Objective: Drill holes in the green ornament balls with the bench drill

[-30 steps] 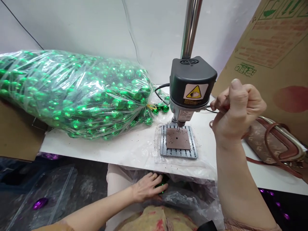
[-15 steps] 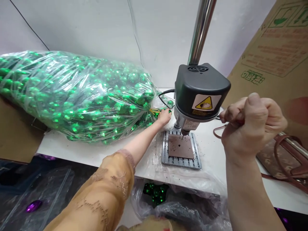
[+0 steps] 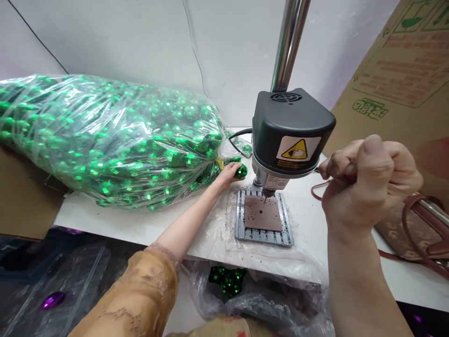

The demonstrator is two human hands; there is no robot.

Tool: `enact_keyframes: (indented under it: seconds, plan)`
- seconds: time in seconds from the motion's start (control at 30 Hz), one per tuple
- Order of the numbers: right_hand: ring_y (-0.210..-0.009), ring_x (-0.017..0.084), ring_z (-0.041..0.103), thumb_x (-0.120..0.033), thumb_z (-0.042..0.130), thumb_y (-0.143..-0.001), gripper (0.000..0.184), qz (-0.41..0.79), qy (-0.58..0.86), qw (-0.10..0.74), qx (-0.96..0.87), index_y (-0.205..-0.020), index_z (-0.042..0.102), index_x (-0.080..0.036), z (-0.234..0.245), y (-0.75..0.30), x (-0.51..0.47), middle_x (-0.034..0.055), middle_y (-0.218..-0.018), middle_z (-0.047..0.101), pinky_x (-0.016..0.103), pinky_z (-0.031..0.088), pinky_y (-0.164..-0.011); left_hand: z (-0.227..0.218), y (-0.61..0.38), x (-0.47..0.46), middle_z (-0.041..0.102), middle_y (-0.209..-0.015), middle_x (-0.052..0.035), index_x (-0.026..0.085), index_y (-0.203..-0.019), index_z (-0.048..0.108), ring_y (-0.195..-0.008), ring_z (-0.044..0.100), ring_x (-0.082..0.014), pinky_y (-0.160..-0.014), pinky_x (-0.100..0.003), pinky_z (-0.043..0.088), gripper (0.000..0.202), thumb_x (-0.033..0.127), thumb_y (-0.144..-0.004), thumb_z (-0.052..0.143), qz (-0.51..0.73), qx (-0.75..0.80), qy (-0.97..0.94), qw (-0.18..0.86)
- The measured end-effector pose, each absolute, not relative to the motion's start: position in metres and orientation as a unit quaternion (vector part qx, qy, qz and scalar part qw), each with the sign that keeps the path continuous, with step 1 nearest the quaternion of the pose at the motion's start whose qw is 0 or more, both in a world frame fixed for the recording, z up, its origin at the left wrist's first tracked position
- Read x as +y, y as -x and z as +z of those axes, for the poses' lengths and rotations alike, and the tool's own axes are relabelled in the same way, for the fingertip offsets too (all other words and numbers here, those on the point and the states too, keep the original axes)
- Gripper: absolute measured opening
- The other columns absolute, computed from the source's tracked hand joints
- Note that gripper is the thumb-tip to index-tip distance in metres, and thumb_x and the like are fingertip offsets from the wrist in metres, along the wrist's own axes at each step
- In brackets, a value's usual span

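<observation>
Grasping one green ball (image 3: 241,171) with the fingers of the left hand (image 3: 228,174), at eleven o'clock from the base plate (image 3: 261,237) of the drill press (image 3: 293,126); being unable to tell whether picking it up or setting it down. Clenching the right hand (image 3: 373,180) at two o'clock, seemingly around the largely hidden handle (image 3: 318,170), and keeping that fist much as half a second ago. No longer working over the lap (image 3: 219,328), as a second ago, but reaching beside the yellow tie (image 3: 220,163) of the stuffed bag (image 3: 115,140) at ten o'clock; so, apparently, leaving the other green balls (image 3: 228,281) lying at seven o'clock.
</observation>
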State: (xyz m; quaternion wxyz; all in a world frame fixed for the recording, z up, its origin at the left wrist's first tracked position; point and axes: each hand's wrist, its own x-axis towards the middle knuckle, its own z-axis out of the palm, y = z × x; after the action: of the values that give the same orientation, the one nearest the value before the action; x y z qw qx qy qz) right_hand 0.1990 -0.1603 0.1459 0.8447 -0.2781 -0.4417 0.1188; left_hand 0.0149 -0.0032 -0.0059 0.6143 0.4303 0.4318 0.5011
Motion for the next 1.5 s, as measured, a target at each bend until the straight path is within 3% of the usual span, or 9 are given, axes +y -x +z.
enact_keyframes:
  seconds: [0.17,0.27,0.37,0.5,0.77,0.97,1.13,1.27,1.5]
  plan:
    - [-0.041,0.003,0.040,-0.031,0.067,-0.085,0.043,0.113,0.265,0.849,-0.443,-0.056,0.037,-0.021,0.143,-0.201,-0.158,-0.0080,-0.046,0.039,0.024,0.032,-0.039,-0.018,0.000,-0.064,0.070,-0.090,-0.0010,0.020,-0.097,0.056,-0.083,0.071,-0.0180,-0.083,-0.040,0.061,0.060,0.049,-0.064,0.097,0.497,0.383,-0.385,0.677]
    - [-0.041,0.004,0.040,-0.030,0.066,-0.087,0.042,0.111,0.255,0.849,-0.449,-0.057,0.037,-0.021,0.142,-0.201,-0.157,-0.0081,-0.046,0.038,0.024,0.031,-0.039,-0.030,-0.006,-0.091,0.067,-0.084,0.0027,0.022,-0.098,0.055,-0.080,0.067,-0.0145,-0.079,-0.029,0.054,0.065,0.056,-0.062,0.096,0.517,0.405,-0.447,0.607]
    - [-0.042,0.004,0.039,-0.029,0.064,-0.090,0.042,0.102,0.263,0.846,-0.452,-0.059,0.036,-0.021,0.141,-0.201,-0.157,-0.0082,-0.048,0.036,0.023,0.032,-0.040,-0.040,-0.015,-0.102,0.066,-0.087,0.0025,0.022,-0.097,0.055,-0.089,0.066,-0.0150,-0.084,-0.027,0.049,0.064,0.058,-0.062,0.095,0.521,0.409,-0.518,0.540]
    - [-0.042,0.003,0.037,-0.031,0.063,-0.091,0.042,0.095,0.281,0.835,-0.463,-0.059,0.037,-0.021,0.140,-0.202,-0.157,-0.0080,-0.048,0.039,0.023,0.032,-0.042,-0.047,-0.023,-0.103,0.069,-0.100,-0.0021,0.021,-0.099,0.057,-0.104,0.067,-0.0191,-0.092,-0.030,0.049,0.062,0.058,-0.064,0.093,0.495,0.396,-0.553,0.540]
    - [-0.043,0.004,0.034,-0.041,0.066,-0.092,0.044,0.091,0.257,0.833,-0.482,-0.062,0.040,-0.023,0.136,-0.205,-0.155,-0.0078,-0.050,0.041,0.027,0.031,-0.045,-0.051,-0.028,-0.107,0.073,-0.109,-0.0075,0.020,-0.103,0.065,-0.113,0.068,-0.0262,-0.104,-0.040,0.049,0.059,0.051,-0.063,0.096,0.461,0.369,-0.609,0.529]
    - [-0.045,0.007,0.035,-0.047,0.062,-0.094,0.046,0.077,0.299,0.814,-0.493,-0.062,0.039,-0.024,0.135,-0.206,-0.156,-0.0065,-0.051,0.040,0.029,0.035,-0.047,-0.051,-0.023,-0.111,0.073,-0.122,-0.0089,0.022,-0.109,0.074,-0.138,0.057,-0.0352,-0.122,-0.048,0.037,0.063,0.052,-0.060,0.098,0.434,0.359,-0.664,0.492]
    - [-0.044,0.007,0.038,-0.045,0.064,-0.093,0.045,0.087,0.287,0.821,-0.485,-0.061,0.040,-0.024,0.135,-0.206,-0.156,-0.0062,-0.050,0.041,0.030,0.034,-0.047,-0.051,-0.027,-0.120,0.071,-0.125,-0.0102,0.020,-0.115,0.070,-0.119,0.066,-0.0300,-0.109,-0.044,0.050,0.063,0.048,-0.065,0.096,0.434,0.355,-0.673,0.483]
    - [-0.044,0.007,0.037,-0.045,0.063,-0.093,0.045,0.085,0.300,0.817,-0.486,-0.061,0.039,-0.024,0.135,-0.206,-0.157,-0.0059,-0.050,0.042,0.030,0.035,-0.047,-0.050,-0.035,-0.126,0.073,-0.112,-0.0081,0.020,-0.115,0.068,-0.108,0.069,-0.0280,-0.099,-0.042,0.055,0.061,0.045,-0.067,0.095,0.427,0.376,-0.667,0.482]
    - [-0.044,0.007,0.035,-0.045,0.063,-0.093,0.045,0.086,0.290,0.820,-0.485,-0.061,0.039,-0.024,0.135,-0.205,-0.157,-0.0061,-0.050,0.040,0.030,0.034,-0.046,-0.054,-0.035,-0.125,0.073,-0.119,-0.0095,0.020,-0.122,0.065,-0.113,0.068,-0.0296,-0.105,-0.046,0.051,0.065,0.042,-0.068,0.094,0.406,0.359,-0.669,0.508]
